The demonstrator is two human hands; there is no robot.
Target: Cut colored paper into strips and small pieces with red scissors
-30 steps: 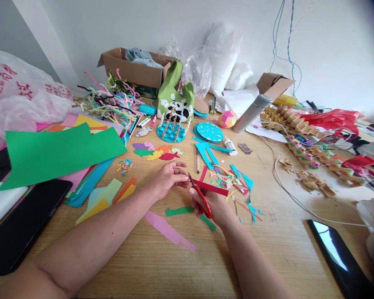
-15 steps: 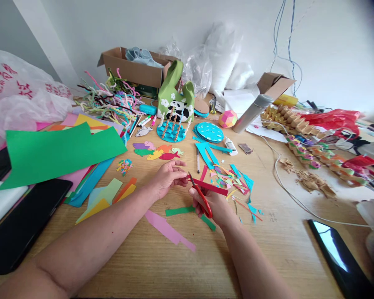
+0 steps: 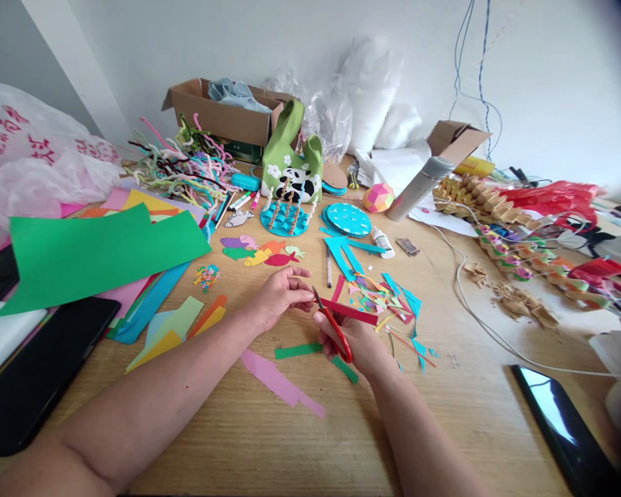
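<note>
My right hand (image 3: 359, 343) is closed around the red-handled scissors (image 3: 344, 344), whose blades point up and left. A narrow dark red paper strip (image 3: 355, 313) runs from the blades across the top of my right fingers. My left hand (image 3: 284, 298) pinches the strip's left end between thumb and index finger, right beside the scissor tips; its other fingers are loosely bent. Below my hands lie green paper strips (image 3: 299, 351) and a pink paper piece (image 3: 282, 383). Small coloured paper scraps (image 3: 377, 297) are scattered just beyond my right hand.
Coloured paper fish (image 3: 259, 257) lie ahead, near a blue disc (image 3: 288, 222) with twisted posts. Green paper sheets (image 3: 98, 255) top a stack at left. A grey flask (image 3: 420, 188), a glue bottle (image 3: 383, 243) and a phone (image 3: 559, 421) are on the right, with a white cable (image 3: 460, 290).
My left fingertips have shifted very slightly at the strip's end, while the scissors stay almost still. A blurred shape has come in at the far right edge.
</note>
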